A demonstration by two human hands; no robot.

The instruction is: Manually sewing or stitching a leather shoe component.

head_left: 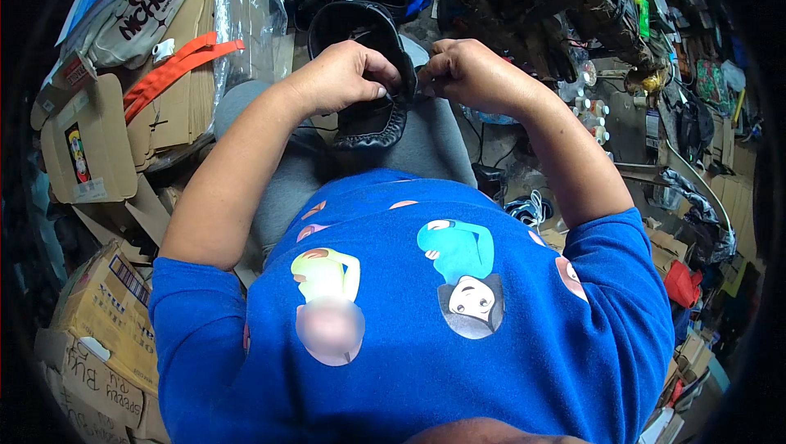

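partly curled left hand (348,78) touches, right hand (465,74) pinches black piece (366,123)

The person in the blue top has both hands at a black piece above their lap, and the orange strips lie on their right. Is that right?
Not quite: the head view shows the orange strips lying on the person's left. The person in the blue top does have both hands at a black piece above their lap.

The black piece (368,126) looks leathery (slightly glossy).
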